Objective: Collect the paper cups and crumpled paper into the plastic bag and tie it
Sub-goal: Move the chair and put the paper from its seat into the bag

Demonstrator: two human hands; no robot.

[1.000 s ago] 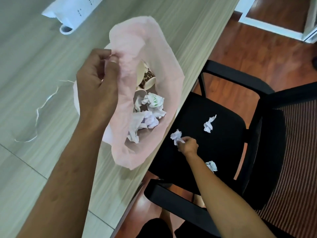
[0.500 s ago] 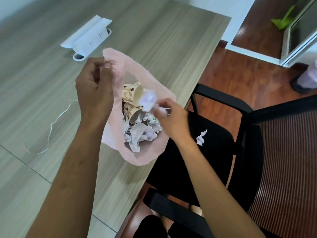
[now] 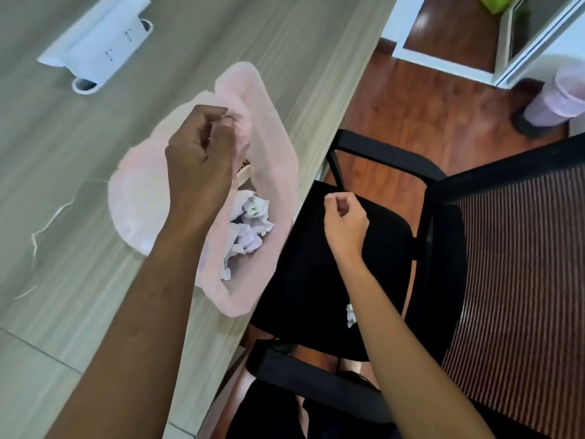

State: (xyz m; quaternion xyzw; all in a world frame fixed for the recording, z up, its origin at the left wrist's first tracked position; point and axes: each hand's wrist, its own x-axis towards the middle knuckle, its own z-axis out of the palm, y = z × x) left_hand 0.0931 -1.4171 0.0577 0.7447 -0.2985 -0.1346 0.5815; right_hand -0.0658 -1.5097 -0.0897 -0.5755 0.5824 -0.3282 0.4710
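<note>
Pink plastic bag (image 3: pixel 272 172) gaping, crumpled paper (image 3: pixel 250 226) inside.

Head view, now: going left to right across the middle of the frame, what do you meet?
White string on the table → pink plastic bag → left hand pinching the bag's rim → crumpled paper inside the bag → right hand over the black chair seat → striped chair back.

The left hand (image 3: pixel 199 160) is covering most of a paper cup (image 3: pixel 243 172) inside the plastic bag (image 3: pixel 272 172), the right forearm is hiding part of a crumpled paper (image 3: pixel 349 315) on the chair seat (image 3: pixel 304 264), and motion blur is softening the bag's rim.
</note>
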